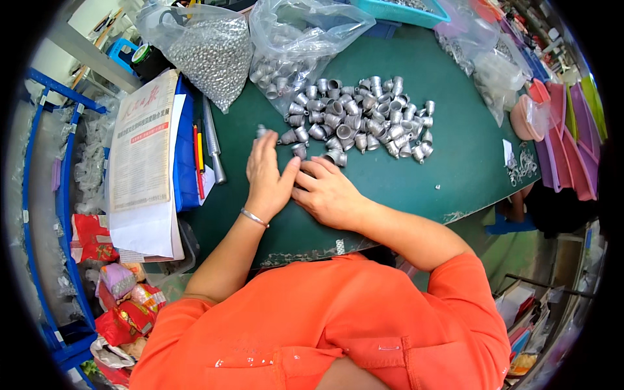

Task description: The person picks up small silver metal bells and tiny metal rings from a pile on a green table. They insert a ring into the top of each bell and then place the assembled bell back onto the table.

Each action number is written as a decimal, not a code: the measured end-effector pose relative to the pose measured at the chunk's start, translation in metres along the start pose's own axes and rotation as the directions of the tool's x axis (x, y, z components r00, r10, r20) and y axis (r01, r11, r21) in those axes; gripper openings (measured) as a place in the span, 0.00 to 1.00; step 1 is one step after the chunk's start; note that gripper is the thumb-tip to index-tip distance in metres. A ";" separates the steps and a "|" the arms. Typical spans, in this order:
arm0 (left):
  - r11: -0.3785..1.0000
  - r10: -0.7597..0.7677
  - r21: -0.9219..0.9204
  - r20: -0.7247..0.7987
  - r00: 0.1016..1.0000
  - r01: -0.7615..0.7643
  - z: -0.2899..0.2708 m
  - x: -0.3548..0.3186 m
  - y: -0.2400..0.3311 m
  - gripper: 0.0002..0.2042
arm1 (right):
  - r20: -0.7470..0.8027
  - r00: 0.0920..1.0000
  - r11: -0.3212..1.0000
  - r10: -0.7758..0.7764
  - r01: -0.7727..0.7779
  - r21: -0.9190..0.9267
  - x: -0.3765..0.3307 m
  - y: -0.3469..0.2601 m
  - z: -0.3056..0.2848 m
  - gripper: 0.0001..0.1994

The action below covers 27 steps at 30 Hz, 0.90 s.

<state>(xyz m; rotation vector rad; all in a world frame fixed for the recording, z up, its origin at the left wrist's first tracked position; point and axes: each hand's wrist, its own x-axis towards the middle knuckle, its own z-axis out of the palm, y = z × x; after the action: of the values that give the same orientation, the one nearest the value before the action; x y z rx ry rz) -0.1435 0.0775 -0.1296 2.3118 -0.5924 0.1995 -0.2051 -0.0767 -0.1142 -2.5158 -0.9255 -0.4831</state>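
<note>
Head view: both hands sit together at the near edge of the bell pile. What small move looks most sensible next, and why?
Probably the left hand reaching forward for one silver bell. Both hands lie flat on the green mat, the right hand touching the left, neither visibly holding anything, and the pile's nearest bells lie just past the fingertips.

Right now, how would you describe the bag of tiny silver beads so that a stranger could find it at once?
Start at the green table and look to its far left corner, just above the folded newspaper. There lies a clear plastic bag of beads, bulging with fine silver grains. The clear bag beside it holds far larger bell-shaped metal caps instead.
</note>
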 end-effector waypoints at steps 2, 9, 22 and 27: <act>0.994 0.108 0.029 0.007 0.994 -0.108 0.004 0.003 0.014 0.25 | 0.021 0.999 0.999 0.042 -0.041 -0.035 -0.011 0.006 -0.010 0.13; 0.963 0.210 -0.192 0.101 0.973 -0.188 -0.003 -0.004 0.038 0.21 | 0.015 0.987 0.987 0.158 -0.158 -0.029 -0.050 0.010 -0.044 0.18; 0.969 0.219 0.021 0.383 0.897 -0.246 0.019 -0.025 0.072 0.54 | -0.276 0.826 0.832 0.491 -0.539 -0.132 -0.042 0.024 -0.060 0.26; 0.969 0.217 0.038 0.329 0.919 -0.243 0.028 -0.021 0.076 0.58 | -0.191 0.860 0.837 0.474 -0.507 -0.205 -0.035 0.034 -0.041 0.23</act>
<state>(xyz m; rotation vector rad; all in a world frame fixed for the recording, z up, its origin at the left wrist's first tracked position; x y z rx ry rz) -0.1984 0.0178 -0.1086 2.3641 -1.0419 -0.0516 -0.2142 -0.1390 -0.1039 -2.7658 -0.1450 -0.6152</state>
